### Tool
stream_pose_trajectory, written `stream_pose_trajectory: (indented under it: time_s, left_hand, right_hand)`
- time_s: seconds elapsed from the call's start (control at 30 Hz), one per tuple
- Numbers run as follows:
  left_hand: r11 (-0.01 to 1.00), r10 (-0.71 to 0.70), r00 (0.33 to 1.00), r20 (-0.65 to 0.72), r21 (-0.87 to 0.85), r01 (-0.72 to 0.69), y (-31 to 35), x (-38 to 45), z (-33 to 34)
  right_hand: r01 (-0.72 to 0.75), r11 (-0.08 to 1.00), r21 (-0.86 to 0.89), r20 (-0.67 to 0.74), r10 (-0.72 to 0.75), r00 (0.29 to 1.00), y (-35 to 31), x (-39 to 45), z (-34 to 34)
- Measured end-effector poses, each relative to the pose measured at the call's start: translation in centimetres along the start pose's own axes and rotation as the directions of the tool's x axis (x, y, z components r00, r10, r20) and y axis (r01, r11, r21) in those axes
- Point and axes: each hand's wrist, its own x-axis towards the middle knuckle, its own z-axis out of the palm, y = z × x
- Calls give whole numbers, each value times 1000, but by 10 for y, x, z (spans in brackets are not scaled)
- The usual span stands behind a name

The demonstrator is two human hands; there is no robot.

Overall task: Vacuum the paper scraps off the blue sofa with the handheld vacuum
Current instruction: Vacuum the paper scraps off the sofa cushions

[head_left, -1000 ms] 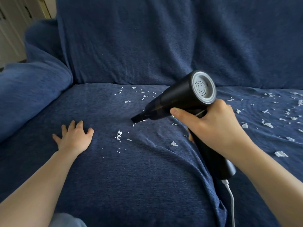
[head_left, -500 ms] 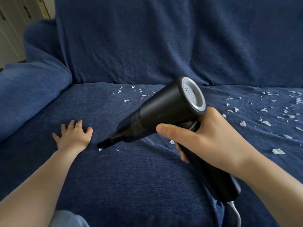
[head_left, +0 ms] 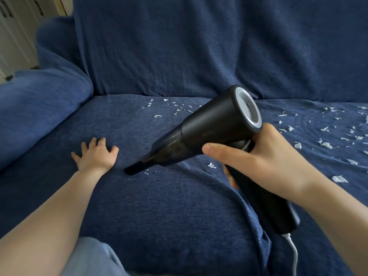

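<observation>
Head camera looks down on our two arms over the blue sofa (head_left: 179, 206). Our right hand (head_left: 264, 156) grips the handle of the black vacuum (head_left: 209, 128); the thumb lies along the body and the fingers are curled around the handle. The vacuum is tilted, its narrow nozzle (head_left: 132, 169) points down to the left and touches the seat, or nearly touches, we cannot tell which. A white cord (head_left: 292, 250) hangs from the bottom of the handle. Our left hand (head_left: 97, 154) rests flat on the seat with the fingers spread, holding nothing, just beside the nozzle. A few tiny paper scraps (head_left: 326, 140) lie right next to the nozzle, one bigger piece lies near our right thumb, some lie near the backrest (head_left: 199, 46), and many more are scattered on the seat to the right. At the left we see the armrest (head_left: 39, 100).
</observation>
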Motion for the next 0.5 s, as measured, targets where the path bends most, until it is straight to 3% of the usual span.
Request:
stream_pose_trajectory:
  time_s: [0.17, 0.4, 0.5]
  left_hand:
    - [1000, 19, 1000, 13, -10, -19, 1, -1, -1]
    - [1000, 29, 999, 40, 6, -29, 9, -8, 0]
    - [1000, 22, 999, 42, 7, -23, 11, -8, 0]
  right_hand:
    - [20, 1000, 10, 81, -21, 996, 0, -6, -6]
    - [38, 993, -113, -101, -49, 994, 10, -9, -19]
    - [39, 992, -121, -112, -52, 992, 13, -13, -25]
